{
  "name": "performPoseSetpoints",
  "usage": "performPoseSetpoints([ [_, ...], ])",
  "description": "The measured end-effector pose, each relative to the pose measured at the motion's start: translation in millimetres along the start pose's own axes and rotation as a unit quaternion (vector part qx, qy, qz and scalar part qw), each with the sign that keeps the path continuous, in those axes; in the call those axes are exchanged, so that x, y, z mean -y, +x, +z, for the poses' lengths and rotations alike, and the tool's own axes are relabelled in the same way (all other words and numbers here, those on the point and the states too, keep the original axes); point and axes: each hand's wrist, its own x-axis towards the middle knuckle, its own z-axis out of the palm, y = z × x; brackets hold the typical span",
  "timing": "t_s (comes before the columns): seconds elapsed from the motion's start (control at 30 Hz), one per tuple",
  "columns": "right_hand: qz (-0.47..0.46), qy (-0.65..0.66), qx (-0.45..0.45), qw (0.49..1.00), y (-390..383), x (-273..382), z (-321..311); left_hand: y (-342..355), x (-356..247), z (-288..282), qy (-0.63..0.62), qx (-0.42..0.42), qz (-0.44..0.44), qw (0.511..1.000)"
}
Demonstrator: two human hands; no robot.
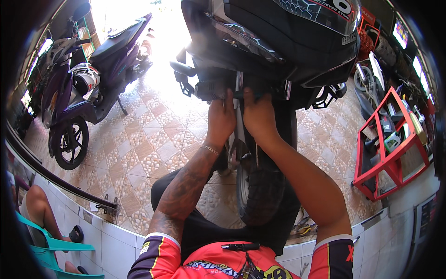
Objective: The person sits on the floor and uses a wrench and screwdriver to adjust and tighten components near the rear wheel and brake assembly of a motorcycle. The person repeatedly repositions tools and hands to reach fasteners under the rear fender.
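Note:
A large black motorcycle (260,56) stands before me, its knobbly tyre (262,197) between my legs. Both hands reach up under its bodywork, close together. My left hand (222,116) is closed at a dark horizontal part (211,89), with one finger or thumb upright along its face. My right hand (258,114) grips the same dark area just to the right, its digits also pointing up. Most fingertips are lost in shadow, so the part's exact kind is unclear. Shiny upright tubes (239,80) run beside the hands.
A purple scooter (104,60) with a white helmet (85,76) stands at left. A red metal frame rack (392,149) holds bottles and tools at right. A person's leg (39,209) and teal chair (51,242) are lower left. Tools (304,228) lie near my right knee.

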Motion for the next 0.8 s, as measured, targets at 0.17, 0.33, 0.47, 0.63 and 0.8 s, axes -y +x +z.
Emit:
performPoseSetpoints([
  [0.17,-0.018,0.02,0.002,1.0,0.2,5.1,8.3,8.3,13.1,2.3,0.081,-0.045,0.05,0.994],
  [0.33,-0.08,0.024,-0.041,0.996,5.6,-1.0,22.5,13.1,16.1,-4.0,0.024,-0.04,0.033,0.998],
  [0.47,-0.039,0.02,-0.047,0.998,5.1,-0.4,30.0,17.1,17.1,-12.6,0.13,-0.014,0.069,0.989],
  [0.63,-0.103,0.006,-0.037,0.994,-0.7,6.1,29.1,20.1,23.7,-18.5,0.26,0.041,0.057,0.963],
  [0.8,-0.127,0.071,-0.008,0.989,0.5,5.3,28.2,19.6,22.4,-29.1,0.168,0.065,0.003,0.984],
])
